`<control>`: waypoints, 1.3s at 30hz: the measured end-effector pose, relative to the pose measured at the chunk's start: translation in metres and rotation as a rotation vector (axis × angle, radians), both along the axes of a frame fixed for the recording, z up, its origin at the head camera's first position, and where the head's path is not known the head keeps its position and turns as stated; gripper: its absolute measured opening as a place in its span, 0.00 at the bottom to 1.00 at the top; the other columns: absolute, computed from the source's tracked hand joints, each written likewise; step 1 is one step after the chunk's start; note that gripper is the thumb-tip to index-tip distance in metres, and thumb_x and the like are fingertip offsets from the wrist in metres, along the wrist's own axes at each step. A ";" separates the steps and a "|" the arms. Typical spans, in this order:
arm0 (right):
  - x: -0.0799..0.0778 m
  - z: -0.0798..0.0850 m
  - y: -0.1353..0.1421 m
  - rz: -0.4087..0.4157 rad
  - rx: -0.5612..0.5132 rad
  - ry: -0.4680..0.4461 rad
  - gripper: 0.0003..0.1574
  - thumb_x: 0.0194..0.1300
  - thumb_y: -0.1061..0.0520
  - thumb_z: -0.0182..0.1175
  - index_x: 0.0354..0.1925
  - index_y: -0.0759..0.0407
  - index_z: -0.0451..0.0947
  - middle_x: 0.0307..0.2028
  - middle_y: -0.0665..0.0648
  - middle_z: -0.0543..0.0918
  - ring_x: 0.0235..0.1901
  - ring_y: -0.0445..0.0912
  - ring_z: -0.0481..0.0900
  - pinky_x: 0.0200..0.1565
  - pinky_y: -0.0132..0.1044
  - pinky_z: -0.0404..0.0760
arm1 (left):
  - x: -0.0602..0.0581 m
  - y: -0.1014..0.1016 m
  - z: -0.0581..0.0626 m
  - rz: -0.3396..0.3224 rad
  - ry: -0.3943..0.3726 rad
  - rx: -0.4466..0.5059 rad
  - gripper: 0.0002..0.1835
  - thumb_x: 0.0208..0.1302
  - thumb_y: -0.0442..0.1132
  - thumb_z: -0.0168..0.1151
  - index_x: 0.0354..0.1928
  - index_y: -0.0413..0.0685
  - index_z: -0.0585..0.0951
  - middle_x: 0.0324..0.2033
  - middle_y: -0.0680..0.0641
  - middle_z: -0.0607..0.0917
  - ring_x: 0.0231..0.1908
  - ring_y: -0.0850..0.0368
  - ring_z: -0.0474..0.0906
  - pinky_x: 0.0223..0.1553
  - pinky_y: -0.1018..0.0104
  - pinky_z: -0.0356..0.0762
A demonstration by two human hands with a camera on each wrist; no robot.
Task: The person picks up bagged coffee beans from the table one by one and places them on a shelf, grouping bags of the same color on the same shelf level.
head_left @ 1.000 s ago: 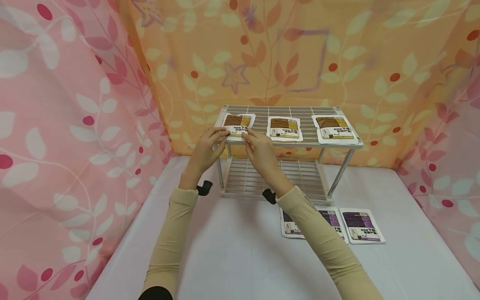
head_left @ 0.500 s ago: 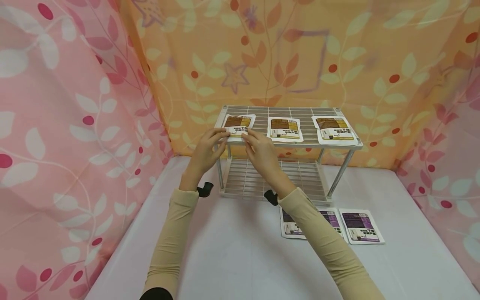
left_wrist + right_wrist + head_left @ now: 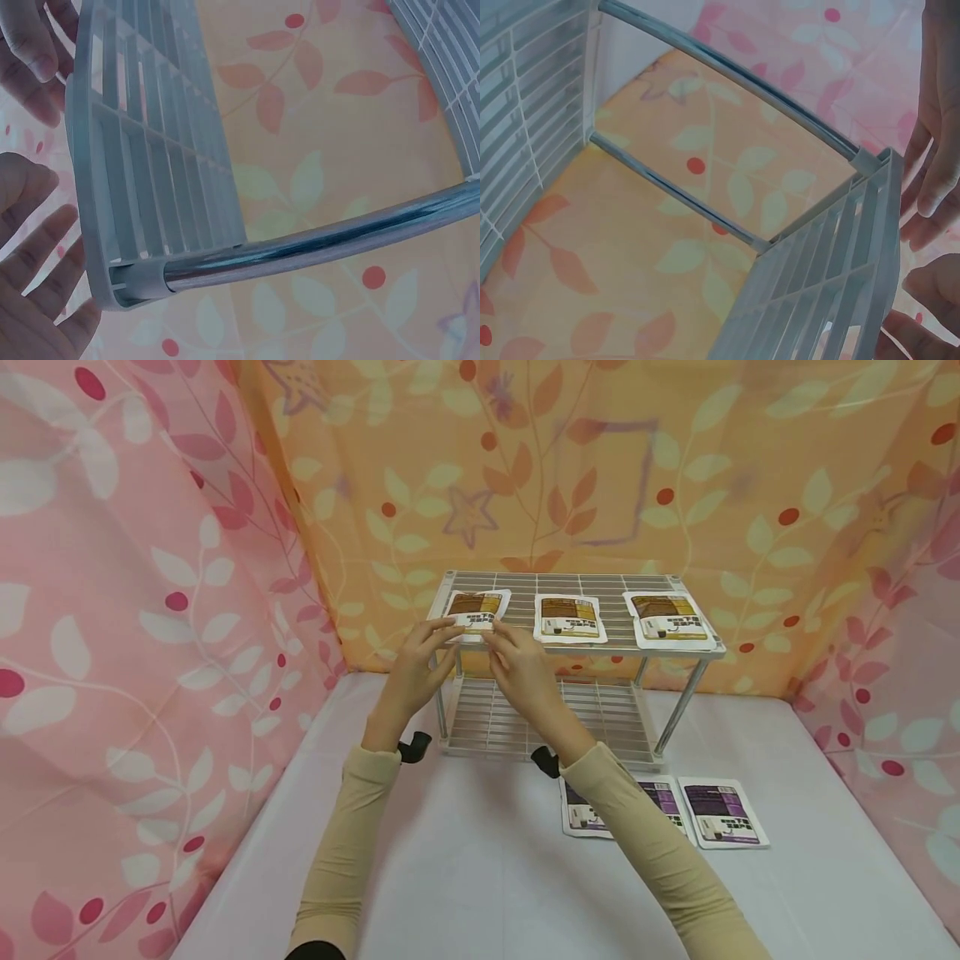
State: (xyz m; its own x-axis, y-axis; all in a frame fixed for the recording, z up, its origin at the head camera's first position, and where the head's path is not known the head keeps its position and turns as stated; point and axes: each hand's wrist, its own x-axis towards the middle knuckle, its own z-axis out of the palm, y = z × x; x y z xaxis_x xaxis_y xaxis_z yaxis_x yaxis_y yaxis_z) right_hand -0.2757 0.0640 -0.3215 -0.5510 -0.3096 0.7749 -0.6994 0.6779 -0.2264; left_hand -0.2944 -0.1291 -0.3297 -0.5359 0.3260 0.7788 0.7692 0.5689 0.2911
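Observation:
A flat white-edged pouch with a brown and yellow label (image 3: 477, 603) lies at the left end of the wire rack's top shelf (image 3: 513, 582). At its front left corner are the fingertips of my left hand (image 3: 412, 670), bent a little. My right hand (image 3: 522, 675) touches the front right corner. In the left wrist view, the fingers of the left hand (image 3: 41, 296) reach loosely beside the shelf edge. The right wrist view catches only part of the right hand (image 3: 934, 322) by that edge. Neither hand visibly pinches the pouch.
Two similar pouches lie on the top shelf, one in the middle (image 3: 569, 618) and one at the right (image 3: 670, 617). Purple-labelled pouches (image 3: 723, 812) lie on the white table (image 3: 480, 877) in front, partly behind the right sleeve. Below is the rack's lower shelf (image 3: 487, 718).
Both hands have drawn back very slightly toward the front edge of the pouch. The pouches and the rack look unmoved.

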 end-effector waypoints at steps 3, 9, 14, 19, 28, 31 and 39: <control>0.002 -0.002 0.002 0.033 -0.026 0.005 0.17 0.60 0.64 0.59 0.49 0.62 0.79 0.55 0.63 0.76 0.54 0.54 0.73 0.55 0.44 0.74 | 0.003 0.002 -0.003 0.001 0.009 0.003 0.18 0.60 0.30 0.60 0.54 0.43 0.77 0.56 0.41 0.74 0.58 0.47 0.68 0.63 0.54 0.63; 0.004 -0.008 0.006 0.075 -0.058 0.073 0.21 0.57 0.67 0.61 0.51 0.63 0.78 0.53 0.62 0.77 0.56 0.55 0.71 0.58 0.43 0.72 | 0.007 0.007 -0.009 -0.003 0.063 0.027 0.17 0.61 0.32 0.59 0.54 0.43 0.77 0.55 0.41 0.75 0.57 0.47 0.69 0.60 0.49 0.64; 0.009 -0.014 0.013 0.100 -0.073 0.115 0.23 0.58 0.66 0.61 0.54 0.64 0.75 0.52 0.64 0.77 0.57 0.59 0.70 0.62 0.46 0.66 | 0.009 0.013 -0.016 -0.024 0.105 0.051 0.17 0.61 0.29 0.58 0.53 0.41 0.77 0.55 0.40 0.75 0.58 0.46 0.68 0.63 0.50 0.62; 0.013 -0.022 0.021 0.116 -0.070 0.140 0.25 0.57 0.66 0.61 0.54 0.64 0.74 0.53 0.64 0.76 0.58 0.59 0.70 0.63 0.46 0.65 | 0.012 0.020 -0.026 -0.022 0.130 0.073 0.19 0.58 0.27 0.57 0.53 0.40 0.77 0.55 0.40 0.75 0.60 0.43 0.66 0.66 0.48 0.55; 0.019 -0.038 0.041 0.088 -0.053 0.133 0.29 0.54 0.69 0.61 0.56 0.61 0.73 0.55 0.62 0.75 0.59 0.57 0.69 0.61 0.49 0.66 | 0.019 0.032 -0.040 -0.014 0.139 0.090 0.21 0.56 0.25 0.59 0.53 0.42 0.76 0.55 0.41 0.74 0.60 0.44 0.66 0.66 0.53 0.59; 0.022 -0.045 0.049 0.090 -0.043 0.107 0.29 0.56 0.68 0.61 0.58 0.61 0.72 0.56 0.62 0.74 0.59 0.56 0.68 0.62 0.49 0.65 | 0.021 0.034 -0.045 -0.001 0.137 0.107 0.21 0.57 0.25 0.58 0.54 0.42 0.76 0.56 0.41 0.74 0.60 0.47 0.66 0.64 0.56 0.63; 0.028 -0.063 0.070 0.052 -0.032 0.028 0.28 0.58 0.67 0.59 0.58 0.61 0.72 0.58 0.60 0.73 0.58 0.55 0.68 0.61 0.48 0.66 | 0.025 0.039 -0.060 0.005 0.102 0.100 0.18 0.57 0.26 0.57 0.52 0.40 0.77 0.56 0.42 0.74 0.57 0.44 0.69 0.60 0.59 0.67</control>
